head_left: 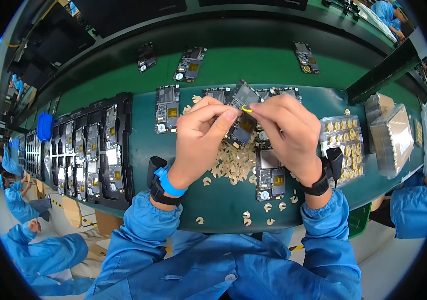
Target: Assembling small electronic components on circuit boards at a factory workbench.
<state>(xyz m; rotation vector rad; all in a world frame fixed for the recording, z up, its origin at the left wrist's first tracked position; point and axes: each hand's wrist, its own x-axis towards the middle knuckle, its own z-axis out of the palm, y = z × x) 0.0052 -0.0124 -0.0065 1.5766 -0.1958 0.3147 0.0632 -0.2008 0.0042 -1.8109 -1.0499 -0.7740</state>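
Observation:
In front of me, my left hand (201, 132) is closed, thumb and forefinger pinching the edge of a dark circuit board (241, 131) that is tilted over the bench. My right hand (291, 132) pinches a small yellow-edged coin cell (246, 108) against or just above that board; whether they touch I cannot tell. Beneath the hands lies a heap of small cream C-shaped paper pieces (233, 164). Another circuit board (271, 175) lies flat under my right wrist, and one more (167, 109) sits left of my left hand. Further boards behind the hands are partly hidden.
A black tray of boards (127, 165) stands on the left, with a blue bin (45, 126) beyond. On the right are a clear tray of yellow coin cells (343, 147) and a plastic-wrapped box (393, 142). A dark post (383, 75) rises at back right. Co-workers sit both sides.

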